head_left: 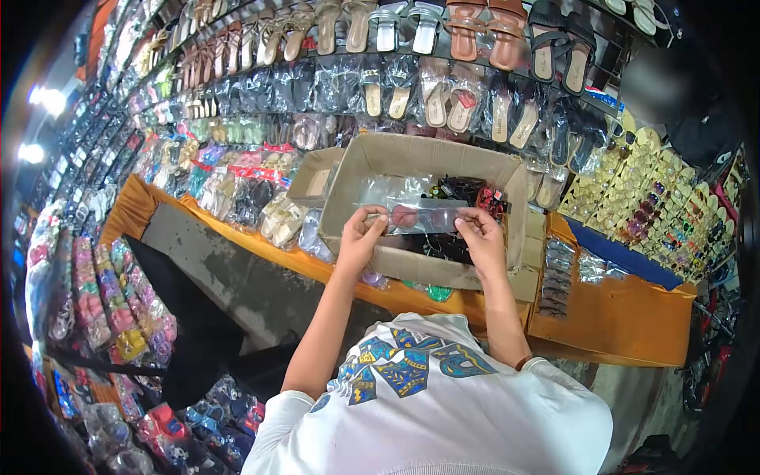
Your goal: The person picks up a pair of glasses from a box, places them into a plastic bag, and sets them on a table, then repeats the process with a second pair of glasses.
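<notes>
A pair of sunglasses (404, 217) with dark reddish lenses lies flat in a clear plastic sleeve, stretched between my two hands. My left hand (362, 240) pinches the sleeve's left end between thumb and fingers. At the other end, my right hand (484, 244) grips it the same way. Both hands are above an open cardboard box (348, 178). Inside the box are dark, tangled-looking items (451, 248), a red-and-black piece (492, 199) and clear plastic wrapping (388, 190); the sleeve partly hides them.
A smaller carton (313, 174) stands left of the box. Several packed dark items lie in a column (556, 279) on the orange-covered table (625, 321) at right. Sunglasses hang on a yellow display (649, 186). Sandals (507, 32) line the shelves behind. Someone in dark clothing (704, 146) is upper right.
</notes>
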### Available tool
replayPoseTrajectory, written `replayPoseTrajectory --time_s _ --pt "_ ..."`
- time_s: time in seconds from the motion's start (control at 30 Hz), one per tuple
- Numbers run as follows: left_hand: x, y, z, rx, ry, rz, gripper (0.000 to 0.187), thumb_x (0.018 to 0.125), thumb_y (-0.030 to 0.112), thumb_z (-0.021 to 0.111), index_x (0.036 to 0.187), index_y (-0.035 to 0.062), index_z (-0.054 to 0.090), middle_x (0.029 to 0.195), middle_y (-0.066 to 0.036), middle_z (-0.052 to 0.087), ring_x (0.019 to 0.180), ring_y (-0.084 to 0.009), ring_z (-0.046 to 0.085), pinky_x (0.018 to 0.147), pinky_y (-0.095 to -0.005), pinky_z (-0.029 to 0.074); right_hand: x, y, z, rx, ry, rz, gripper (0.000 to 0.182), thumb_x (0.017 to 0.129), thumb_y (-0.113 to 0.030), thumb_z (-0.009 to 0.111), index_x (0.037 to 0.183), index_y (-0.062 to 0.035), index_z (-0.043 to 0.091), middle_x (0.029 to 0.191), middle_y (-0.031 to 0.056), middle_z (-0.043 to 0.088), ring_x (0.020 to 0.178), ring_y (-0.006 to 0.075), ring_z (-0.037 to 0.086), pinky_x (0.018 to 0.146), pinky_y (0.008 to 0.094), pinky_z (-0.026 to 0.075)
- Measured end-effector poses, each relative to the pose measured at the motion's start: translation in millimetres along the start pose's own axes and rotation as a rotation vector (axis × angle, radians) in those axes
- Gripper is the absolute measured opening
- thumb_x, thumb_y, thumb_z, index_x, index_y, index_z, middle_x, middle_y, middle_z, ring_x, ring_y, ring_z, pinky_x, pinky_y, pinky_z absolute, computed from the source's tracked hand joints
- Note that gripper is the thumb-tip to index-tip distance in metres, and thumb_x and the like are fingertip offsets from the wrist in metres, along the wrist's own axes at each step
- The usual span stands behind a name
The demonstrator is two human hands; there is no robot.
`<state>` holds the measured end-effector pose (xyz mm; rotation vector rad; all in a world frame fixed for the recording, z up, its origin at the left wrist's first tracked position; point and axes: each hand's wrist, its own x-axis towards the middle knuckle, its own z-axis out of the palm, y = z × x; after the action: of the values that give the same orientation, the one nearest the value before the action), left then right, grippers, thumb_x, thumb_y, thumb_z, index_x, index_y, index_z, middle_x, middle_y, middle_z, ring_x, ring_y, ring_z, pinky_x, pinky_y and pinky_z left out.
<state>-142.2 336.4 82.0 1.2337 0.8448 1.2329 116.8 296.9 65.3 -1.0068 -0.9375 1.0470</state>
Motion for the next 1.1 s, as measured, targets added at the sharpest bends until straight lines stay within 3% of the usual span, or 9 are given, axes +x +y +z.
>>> replayPoseTrajectory --time_s 0.07,0.23,0.47,0.63,0.67,0.7,0.77,0.93,1.1 --pt "-15 -3 6 0.018 0.024 -0.012 0.011 0.103 0.013 0.065 0.107 0.0029 0.063 0.083 0.003 0.063 0.077 -0.0049 0.054 0.070 -0.0231 0.043 -11 -2 -7 -0.025 -0.019 -0.008 0.023 0.095 0.000 0.071 0.118 0.0004 0.069 0.109 0.0054 0.071 0.097 0.0096 0.066 0.086 0.0240 0.053" --pt "-71 -2 40 -0.009 0.061 -0.054 0.012 0.104 0.015 0.065 0.105 0.0032 0.063 0.080 0.005 0.061 0.073 -0.0037 0.052 0.066 -0.0225 0.040 -57 -16 -34 -0.049 -0.032 -0.007 0.022 0.095 -0.002 0.072 0.117 -0.0002 0.069 0.103 0.0021 0.071 0.089 0.0076 0.064 0.079 0.0230 0.052" --pt "-141 -38 108 -0.071 0.004 -0.148 0.012 0.103 0.017 0.067 0.107 0.0053 0.065 0.091 0.002 0.066 0.082 -0.0064 0.058 0.075 -0.0240 0.046 -146 -37 -106 -0.166 0.059 0.027 0.025 0.096 -0.007 0.073 0.119 0.0003 0.069 0.100 0.0023 0.072 0.085 0.0060 0.063 0.076 0.0221 0.050" --pt "-177 -52 178 -0.068 -0.004 -0.158 0.011 0.104 0.015 0.065 0.104 0.0043 0.064 0.082 0.004 0.062 0.074 -0.0052 0.053 0.069 -0.0233 0.043 -197 -45 -167 -0.227 0.205 0.009 0.025 0.095 -0.008 0.074 0.119 0.0006 0.070 0.099 0.0029 0.073 0.078 0.0041 0.062 0.068 0.0204 0.049" --pt "-181 -54 190 -0.059 -0.017 -0.185 0.012 0.104 0.016 0.066 0.103 0.0046 0.064 0.082 0.003 0.062 0.074 -0.0059 0.054 0.070 -0.0239 0.044 -207 -53 -179 -0.208 0.224 0.108 0.025 0.095 -0.008 0.074 0.118 0.0007 0.071 0.098 0.0034 0.074 0.076 0.0035 0.061 0.067 0.0203 0.048" --pt "-183 -56 199 -0.048 -0.046 -0.193 0.012 0.104 0.016 0.066 0.103 0.0046 0.064 0.082 0.003 0.062 0.074 -0.0059 0.054 0.070 -0.0239 0.044 -214 -56 -189 -0.196 0.253 0.107 0.025 0.095 -0.008 0.074 0.118 0.0007 0.071 0.098 0.0034 0.074 0.076 0.0035 0.061 0.067 0.0203 0.048" --pt "-185 -65 219 -0.031 -0.089 -0.256 0.013 0.104 0.018 0.067 0.104 0.0048 0.064 0.082 0.003 0.062 0.075 -0.0061 0.055 0.070 -0.0243 0.046 -223 -63 -213 -0.219 0.245 0.101 0.026 0.096 -0.003 0.072 0.121 0.0025 0.069 0.107 0.0036 0.073 0.091 0.0082 0.066 0.083 0.0224 0.052" --pt "-188 -66 286 0.013 -0.174 -0.270 0.017 0.106 0.019 0.063 0.109 0.0024 0.062 0.093 0.002 0.064 0.081 -0.0069 0.059 0.075 -0.0262 0.052 -241 -79 -266 -0.233 0.373 0.107 0.026 0.095 -0.003 0.073 0.120 0.0018 0.070 0.103 0.0025 0.073 0.088 0.0061 0.064 0.079 0.0219 0.050" --pt "-167 -107 358 0.092 -0.306 -0.214 0.015 0.105 0.017 0.064 0.112 0.0035 0.062 0.086 0.002 0.065 0.080 -0.0063 0.061 0.070 -0.0247 0.052 -239 -76 -347 -0.167 0.398 0.064 0.027 0.095 -0.003 0.073 0.121 0.0029 0.069 0.103 0.0041 0.073 0.089 0.0071 0.064 0.080 0.0220 0.051"
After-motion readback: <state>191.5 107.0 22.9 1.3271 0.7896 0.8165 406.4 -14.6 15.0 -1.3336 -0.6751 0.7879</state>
